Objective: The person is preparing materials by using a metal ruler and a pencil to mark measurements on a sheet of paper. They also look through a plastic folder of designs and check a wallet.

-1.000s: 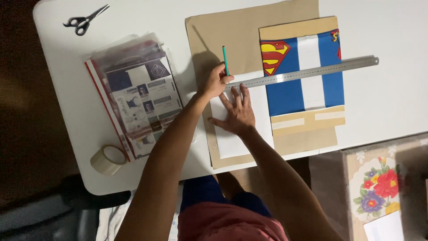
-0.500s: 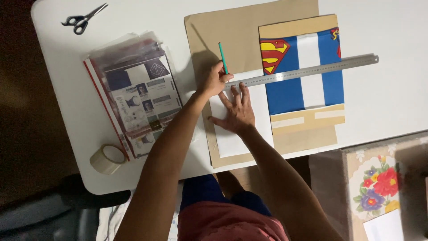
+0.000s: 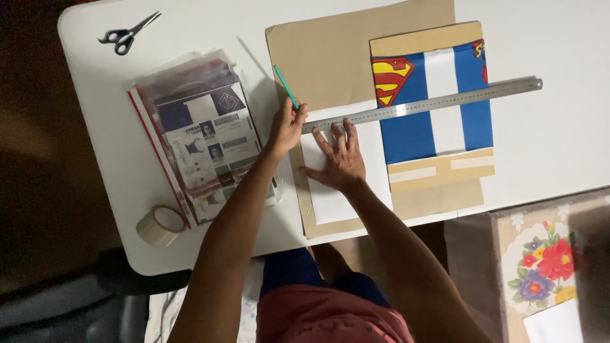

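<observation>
two hands on white table [image 3: 559, 146] | left hand [image 3: 286, 127] grip clamped on pencil [image 3: 286, 86] | right hand [image 3: 340, 162] flat, apart | dark rm

- Clear plastic packet [image 3: 203, 143]: lay flat on the white desk [image 3: 559, 146], left of the brown card sheet; rectangular, red-edged, holding printed sheets in white, dark blue and grey.
- Blue wrapper [image 3: 413, 130]: lay on the brown card at centre-right; rectangular, blue with a white vertical band and a red-and-yellow shield emblem at its upper left.
- Floral-printed box [image 3: 540, 267]: stood at lower right, beyond the desk edge; beige with red, purple and yellow flowers.
</observation>
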